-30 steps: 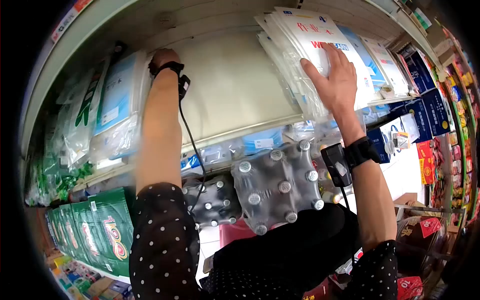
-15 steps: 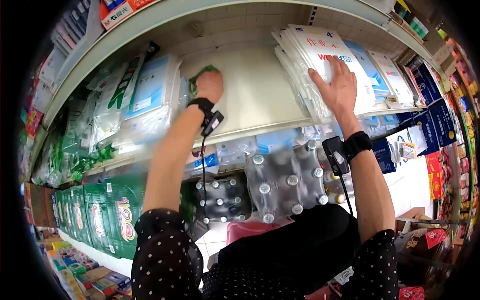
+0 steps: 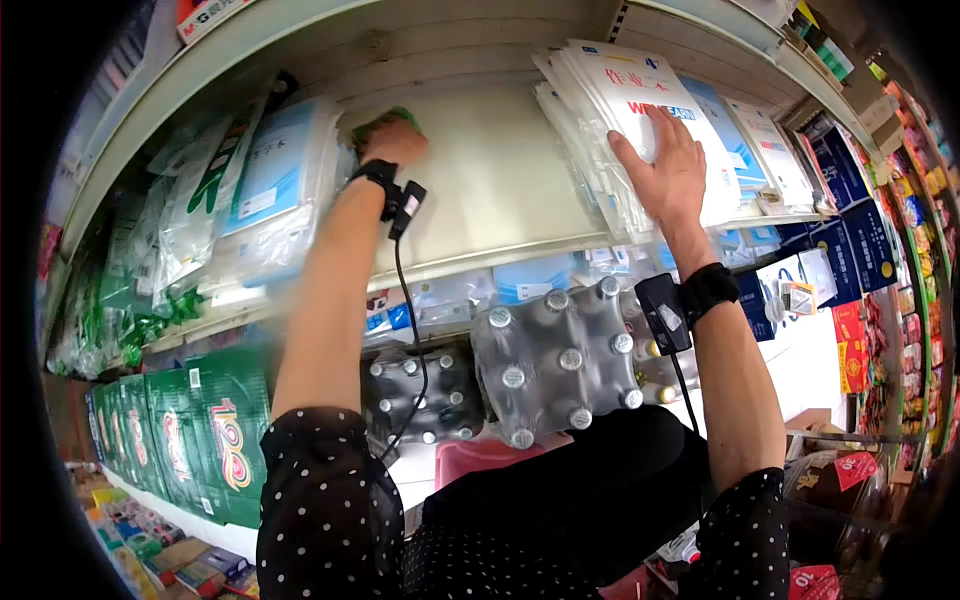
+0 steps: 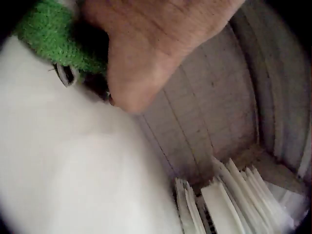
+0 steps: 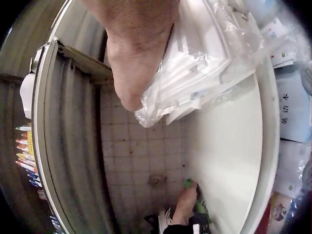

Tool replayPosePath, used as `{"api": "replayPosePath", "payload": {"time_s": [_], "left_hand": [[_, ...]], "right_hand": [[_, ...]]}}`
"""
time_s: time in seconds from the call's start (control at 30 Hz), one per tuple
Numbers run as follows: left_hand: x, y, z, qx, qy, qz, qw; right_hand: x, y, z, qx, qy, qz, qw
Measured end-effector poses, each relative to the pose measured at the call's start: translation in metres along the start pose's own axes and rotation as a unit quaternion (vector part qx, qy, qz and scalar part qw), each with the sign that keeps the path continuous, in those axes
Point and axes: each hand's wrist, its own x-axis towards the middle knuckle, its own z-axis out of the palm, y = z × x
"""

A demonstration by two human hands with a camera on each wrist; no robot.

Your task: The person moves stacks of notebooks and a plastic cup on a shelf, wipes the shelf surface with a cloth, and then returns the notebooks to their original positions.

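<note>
A crumpled green cloth (image 4: 53, 36) with a rough, towel-like weave is gripped in my left hand (image 3: 398, 145). That hand is low over the pale shelf board (image 3: 480, 170), just right of the left-hand notebooks (image 3: 275, 165); its fingertips are largely hidden in the left wrist view. On the right side of the shelf, my right hand (image 3: 668, 178) rests with extended fingers on a leaning stack of white exercise books (image 3: 615, 75) in clear plastic. The right thumb lies along the stack's left side, and the wrapped edges (image 5: 195, 73) show beneath that hand.
Below the shelf lip (image 3: 500, 253) stand shrink-wrapped bottle packs (image 3: 540, 350), close to my knees. Green cartons (image 3: 215, 430) line the lower left. Blue boxes (image 3: 850, 250) stand to the right. An upper shelf edge (image 3: 330, 30) arches overhead.
My left hand has come away from the back left corner beside the notebooks, moving right and forward with the green cloth. The right hand stays on the exercise books.
</note>
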Motion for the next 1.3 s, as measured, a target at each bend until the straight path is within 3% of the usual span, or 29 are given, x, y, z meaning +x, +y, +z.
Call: {"api": "replayPosePath", "payload": {"time_s": [0.03,0.07,0.1,0.17,0.27,0.37,0.43,0.77,0.9,0.97,1.07,1.3], "left_hand": [[0.002,0.0,-0.018,-0.019,-0.076,0.02,0.997],[0.0,0.004,-0.022,-0.039,-0.015,-0.032,0.999],[-0.001,0.008,-0.035,-0.08,-0.065,-0.072,0.992],[0.046,-0.016,-0.012,-0.035,-0.02,-0.058,0.998],[0.124,-0.053,0.013,-0.049,-0.02,-0.02,0.998],[0.127,-0.07,0.011,0.029,0.039,0.021,0.999],[0.119,-0.061,-0.005,0.052,0.026,-0.016,0.998],[0.091,-0.058,-0.006,0.021,0.049,0.039,0.998],[0.065,-0.025,0.002,-0.003,0.017,0.093,0.995],[0.021,0.018,-0.025,0.015,-0.045,0.099,0.994],[0.012,0.074,-0.029,-0.014,-0.059,0.109,0.992],[0.102,0.156,0.019,-0.012,-0.04,0.314,0.948]], "right_hand": [[0.0,0.0,0.0,-0.003,-0.003,0.003,1.0],[0.0,0.0,-0.001,-0.001,-0.01,0.006,1.0],[0.0,0.001,-0.001,-0.007,-0.004,-0.001,1.0],[-0.001,0.001,0.001,-0.016,0.007,-0.018,1.0],[-0.001,0.0,-0.001,-0.009,0.002,-0.013,1.0],[0.0,0.001,0.0,-0.009,0.001,-0.016,1.0],[0.001,-0.001,-0.003,-0.002,-0.006,-0.012,1.0],[-0.002,-0.006,-0.002,-0.013,-0.002,0.022,1.0],[-0.003,-0.003,0.0,-0.011,0.011,0.011,1.0],[-0.003,-0.003,0.002,-0.008,0.019,0.003,1.0],[-0.003,-0.002,0.002,0.003,0.028,-0.004,1.0],[-0.002,-0.002,0.001,-0.027,0.023,0.002,0.999]]}}
